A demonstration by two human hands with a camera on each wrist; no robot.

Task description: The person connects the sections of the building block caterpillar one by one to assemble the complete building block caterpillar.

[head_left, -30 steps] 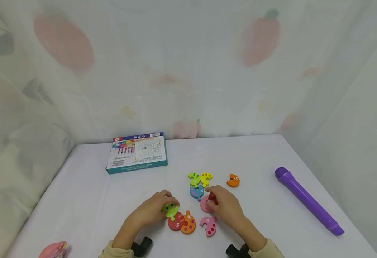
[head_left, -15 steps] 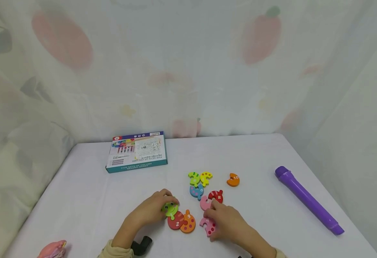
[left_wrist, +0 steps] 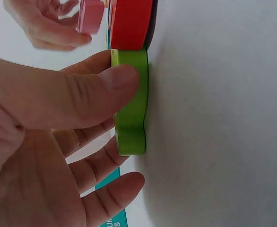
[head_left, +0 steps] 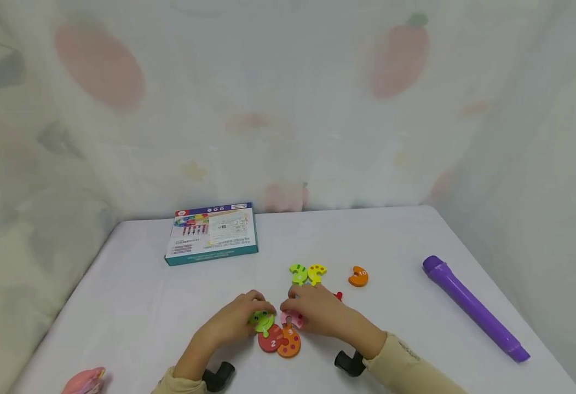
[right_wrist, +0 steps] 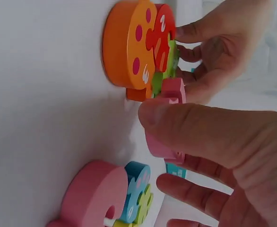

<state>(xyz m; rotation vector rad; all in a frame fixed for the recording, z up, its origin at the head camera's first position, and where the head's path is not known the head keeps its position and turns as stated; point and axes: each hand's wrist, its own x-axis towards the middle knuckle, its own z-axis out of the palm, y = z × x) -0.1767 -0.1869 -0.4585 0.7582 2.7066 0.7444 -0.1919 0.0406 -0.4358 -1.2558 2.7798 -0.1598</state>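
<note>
Shifted leftward, the pink spotted piece (right_wrist: 160, 145) is now pinched between the right hand's (head_left: 320, 311) thumb and fingers, beside the orange 3 piece (head_left: 293, 347). The left hand (head_left: 234, 318) pinches the green face piece (head_left: 265, 324), joined to the red 2 piece (head_left: 268, 342), itself joined to the orange one. So three look linked; another pink piece (right_wrist: 93, 191), blue piece (right_wrist: 137, 184), light green piece (head_left: 301, 277), yellow piece (head_left: 314, 274) and orange 10 piece (head_left: 362, 278) stand outside.
</note>
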